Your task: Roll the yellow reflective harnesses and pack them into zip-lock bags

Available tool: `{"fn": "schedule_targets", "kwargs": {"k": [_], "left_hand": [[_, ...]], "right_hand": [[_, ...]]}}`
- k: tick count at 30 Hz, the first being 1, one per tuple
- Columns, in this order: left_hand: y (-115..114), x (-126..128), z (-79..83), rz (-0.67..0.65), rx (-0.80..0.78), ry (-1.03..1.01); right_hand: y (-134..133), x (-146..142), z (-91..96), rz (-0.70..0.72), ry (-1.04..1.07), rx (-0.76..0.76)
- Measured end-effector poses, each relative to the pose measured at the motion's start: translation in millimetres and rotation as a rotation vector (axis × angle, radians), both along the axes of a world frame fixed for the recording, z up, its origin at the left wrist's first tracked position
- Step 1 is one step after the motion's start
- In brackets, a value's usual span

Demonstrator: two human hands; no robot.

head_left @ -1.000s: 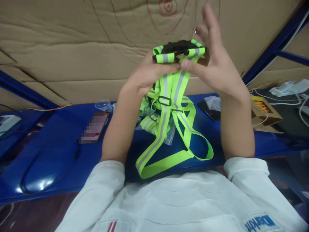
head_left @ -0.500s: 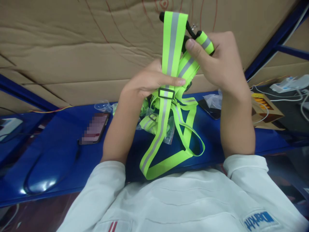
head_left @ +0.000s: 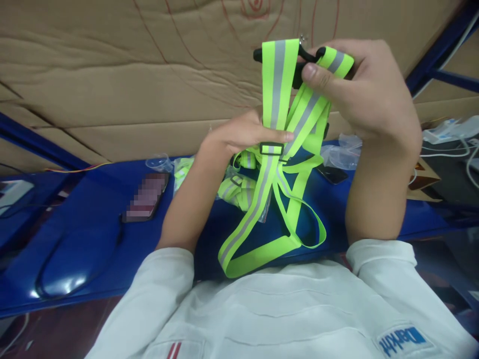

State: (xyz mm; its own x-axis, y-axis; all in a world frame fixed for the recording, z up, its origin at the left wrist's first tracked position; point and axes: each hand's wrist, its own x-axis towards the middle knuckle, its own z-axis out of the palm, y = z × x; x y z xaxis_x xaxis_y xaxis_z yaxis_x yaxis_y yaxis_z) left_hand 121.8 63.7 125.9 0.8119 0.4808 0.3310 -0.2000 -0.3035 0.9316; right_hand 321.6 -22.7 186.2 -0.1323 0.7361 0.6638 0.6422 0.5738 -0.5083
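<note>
1. Reflective harness (head_left: 274, 94), yellow-green webbing with a grey stripe, held up between both hands above the blue table (head_left: 93, 199). Hazards come first, then containers, each from left to right.
2. Left grip (head_left: 243, 132), closed on the left-hand strap, its thumb across the webbing just above a black slider (head_left: 272, 144). Pressure so close to the slider could shift it and leave the straps uneven.
3. Lower loop (head_left: 262, 253), slack near the white shirt (head_left: 292, 309). Its slack could let it twist or catch on the cloth.
4. Right grip (head_left: 364, 92), pinching the strap beside a black buckle (head_left: 298, 76). If the pinch loosens, this end could drop; the straps crossing below could then tangle.
5. Clear cup (head_left: 159, 162), at the rear of the table; contents indistinct.
6. Clear bag (head_left: 264, 212), holding folded webbing of the same colour, partly behind the harness. The likeness and closeness could lead to a mix-up.
7. Clear plastic container (head_left: 340, 157), near a dark phone (head_left: 333, 174); whether it holds anything cannot be told.
8. Cardboard box (head_left: 424, 174), partly behind the right forearm; its interior cannot be made out.
</note>
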Motion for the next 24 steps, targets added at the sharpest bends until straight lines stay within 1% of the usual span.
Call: {"fn": "schedule_targets", "kwargs": {"k": [3,6,7,10,12,13,15,17,19,21,24], "left_hand": [[0,1,-2.1,0.041,-0.008,0.014],[1,3,-4.7,0.125,-0.002,0.036],[2,3,-5.7,0.131,-0.009,0.039],[5,5,-7.6,0.075,-0.06,0.037],[6,4,-6.8,0.048,-0.073,0.011],[6,4,-5.8,0.046,-0.067,0.001],[5,2,-3.5,0.027,-0.042,0.004],[3,0,-1.7,0.002,-0.018,0.023],[1,-1,-0.9,0.003,0.004,0.017],[-2,0,-0.4,0.004,0.015,-0.001],[-5,0,0.3,-0.064,-0.01,0.018]], "right_hand": [[2,3,0.5,-0.051,0.009,0.058],[4,5,1.1,-0.038,0.067,0.078],[3,5,1.5,-0.037,0.06,0.081],[-1,6,2.8,-0.079,0.006,0.098],[-3,7,2.6,-0.085,0.009,0.101],[-2,7,1.8,-0.063,0.038,0.087],[6,8,-1.6,0.036,0.158,0.027],[19,9,-7.0,0.149,0.305,-0.065],[34,10,-13.4,0.207,0.404,-0.148],[46,10,-19.4,0.191,0.429,-0.21],[53,9,-24.4,0.094,0.37,-0.242]]}}
